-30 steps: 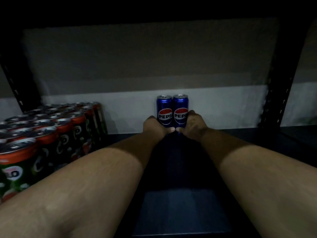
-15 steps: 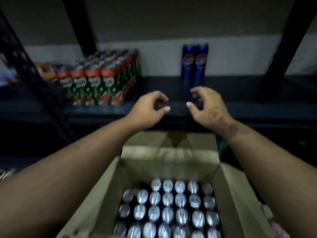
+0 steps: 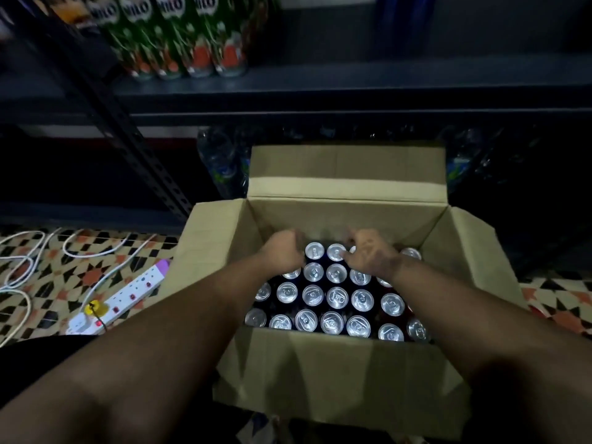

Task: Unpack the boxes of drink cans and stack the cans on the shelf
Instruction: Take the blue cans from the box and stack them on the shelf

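Observation:
An open cardboard box (image 3: 346,216) stands on the floor below the shelf (image 3: 352,88), filled with several rows of drink cans (image 3: 336,298) seen from their silver tops. My left hand (image 3: 283,251) is down inside the box at the far row's left end, fingers curled. My right hand (image 3: 368,256) rests over the can tops of the same far row, a little to the right. Both hands are blurred, so a grip on a can is unclear. Two blue cans (image 3: 403,24) stand on the shelf above, cut off by the top edge.
Green Milo cans (image 3: 179,36) fill the shelf's left part. A slanted black shelf upright (image 3: 128,136) runs down on the left. Wrapped water bottles (image 3: 224,161) sit under the shelf behind the box. A white power strip (image 3: 121,302) and cables (image 3: 19,261) lie on the patterned floor.
My hands let go of the two blue cans on the shelf, drew back and dropped into the box. My view tilted down from the shelf to the box.

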